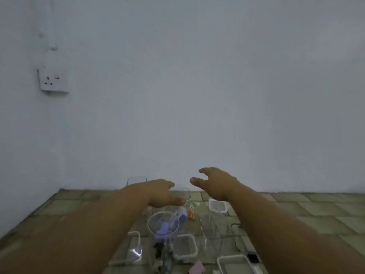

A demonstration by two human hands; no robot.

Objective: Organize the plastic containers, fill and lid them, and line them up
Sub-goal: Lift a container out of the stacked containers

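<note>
Both arms stretch forward over a tiled floor (296,210). My left hand (162,192) and my right hand (215,182) hover empty with fingers apart on either side of a clear container (184,192) near the wall. A tall round clear container (163,224) with purple pieces inside stands close to me. Clear square containers (214,224) stand at the centre right. White-rimmed lids lie around: one far right of centre (217,205), one in the middle (185,247), one at the bottom (235,264), one at the left (135,246). A small orange item (191,213) lies beyond the round container.
A white wall (197,95) rises just behind the containers, with a power socket (53,82) at the left. Another clear container (136,179) stands against the wall behind my left hand. A pink object (197,268) and a dark object (252,257) lie at the bottom edge.
</note>
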